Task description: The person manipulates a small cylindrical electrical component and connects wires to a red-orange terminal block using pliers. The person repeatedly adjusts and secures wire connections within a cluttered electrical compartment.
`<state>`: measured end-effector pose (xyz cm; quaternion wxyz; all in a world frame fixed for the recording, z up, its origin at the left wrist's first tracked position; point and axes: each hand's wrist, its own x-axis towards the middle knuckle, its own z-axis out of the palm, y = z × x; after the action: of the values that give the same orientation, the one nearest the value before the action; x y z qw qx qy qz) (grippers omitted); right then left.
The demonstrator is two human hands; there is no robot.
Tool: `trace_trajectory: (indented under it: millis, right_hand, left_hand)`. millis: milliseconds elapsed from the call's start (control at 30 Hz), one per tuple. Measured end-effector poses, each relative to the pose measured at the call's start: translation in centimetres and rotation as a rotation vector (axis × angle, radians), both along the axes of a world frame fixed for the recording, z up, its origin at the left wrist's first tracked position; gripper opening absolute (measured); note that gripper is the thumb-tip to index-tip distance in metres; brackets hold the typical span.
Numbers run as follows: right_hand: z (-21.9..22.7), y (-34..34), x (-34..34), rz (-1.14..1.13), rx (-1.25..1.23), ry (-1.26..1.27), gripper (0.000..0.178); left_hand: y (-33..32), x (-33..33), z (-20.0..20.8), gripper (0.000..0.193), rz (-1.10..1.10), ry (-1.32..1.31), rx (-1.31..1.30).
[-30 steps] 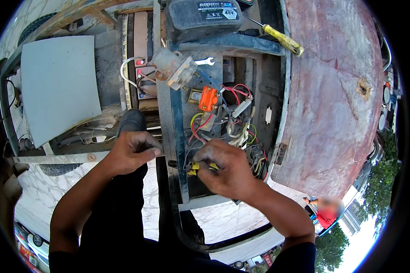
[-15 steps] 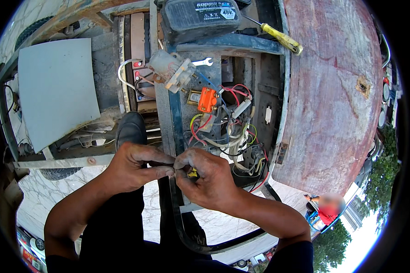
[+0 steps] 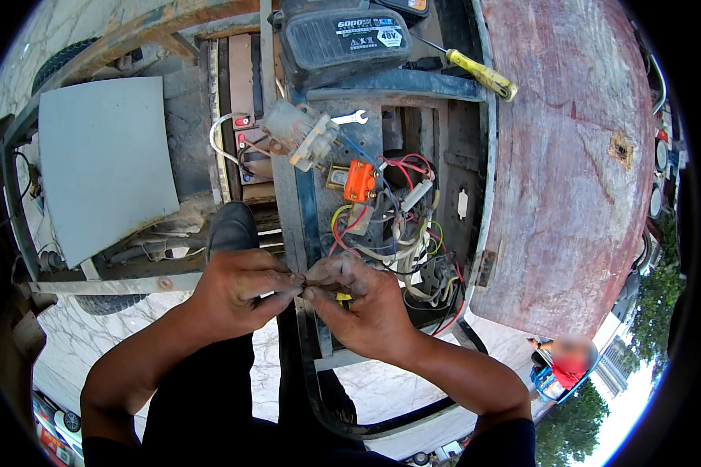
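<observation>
My left hand (image 3: 237,294) and my right hand (image 3: 368,306) meet fingertip to fingertip above the metal frame, both in a pinch. Between them is something tiny and dark, too small to name. Behind my right fingers shows a bit of yellow (image 3: 343,296). Just beyond the hands lie an orange relay-like block (image 3: 361,181) with metal terminals and a tangle of wires (image 3: 401,243) in red, white, black and blue. Farther up, a clear-cased contactor-like unit (image 3: 300,134) rests on the frame, beside an open-end wrench (image 3: 350,117).
A black battery box (image 3: 349,47) sits at the top. A yellow-handled screwdriver (image 3: 481,75) lies across the frame edge, next to a worn reddish board (image 3: 561,171). On the left is a grey panel (image 3: 109,167). My shoe (image 3: 234,228) stands inside the frame. A person in red (image 3: 571,368) is at far right.
My right fingers have spread somewhat from a tighter curl, while both hands stay together at the fingertips. The whole view has shifted slightly, so the scene sits a little lower and farther right.
</observation>
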<state>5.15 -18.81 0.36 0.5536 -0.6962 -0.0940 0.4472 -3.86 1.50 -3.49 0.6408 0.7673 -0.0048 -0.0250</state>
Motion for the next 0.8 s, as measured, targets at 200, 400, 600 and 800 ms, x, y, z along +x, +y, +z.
trace_trajectory:
  millis: [200, 400, 600, 800]
  right_hand:
    - [-0.1, 0.0, 0.1, -0.029, 0.05, 0.161, 0.018]
    - [2.0, -0.9, 2.6, 0.075, -0.105, 0.046, 0.015]
    - [5.8, -4.3, 5.4, -0.016, -0.166, -0.043, 0.012]
    - [5.2, -6.1, 5.0, -0.181, -0.139, -0.044, 0.009]
  left_hand:
    - [-0.2, -0.3, -0.9, 0.023, 0.044, -0.111, 0.065]
    - [0.3, 0.0, -5.1, 0.016, 0.167, 0.156, -0.012]
    - [-0.2, 3.4, -9.9, 0.019, 0.109, 0.149, 0.407]
    - [-1.5, 5.3, -12.7, 0.027, 0.193, 0.067, 0.607]
